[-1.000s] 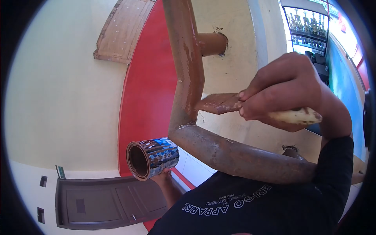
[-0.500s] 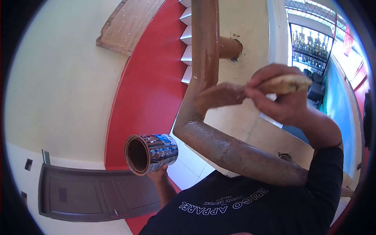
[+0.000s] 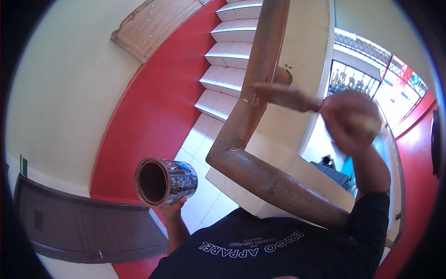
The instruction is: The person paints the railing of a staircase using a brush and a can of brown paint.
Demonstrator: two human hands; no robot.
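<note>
Paintbrush, flat, bristles loaded with brown paint (image 3: 278,94), pale handle: gripped in the right hand (image 3: 349,122), fingers curled shut around the handle. Bristle end lies against the upper run of the brown-painted metal handrail pipe (image 3: 260,83), just below the short stub fixing the pipe to the wall. Brush and hand are blurred; finer detail cannot be told.

Paint tin, small, round, with blue-and-silver patterned label (image 3: 165,181): tilted on its side, open mouth facing the camera, interior coated brown. Held from below by the left hand (image 3: 173,208), fingers closed under its body; well apart from the brush, lower left.

Handrail: bends at an elbow, lower run passing diagonally across the person's black printed shirt (image 3: 260,251). Paint glossy on the upper run, patchy and rust-toned on the lower.

Surroundings: white-tiled stair steps (image 3: 227,56) with red skirting (image 3: 153,107); cream wall (image 3: 60,93); bare wooden board (image 3: 153,23) on that wall; dark brown door (image 3: 79,228) lower left; glazed opening (image 3: 357,79) beyond the right hand.
</note>
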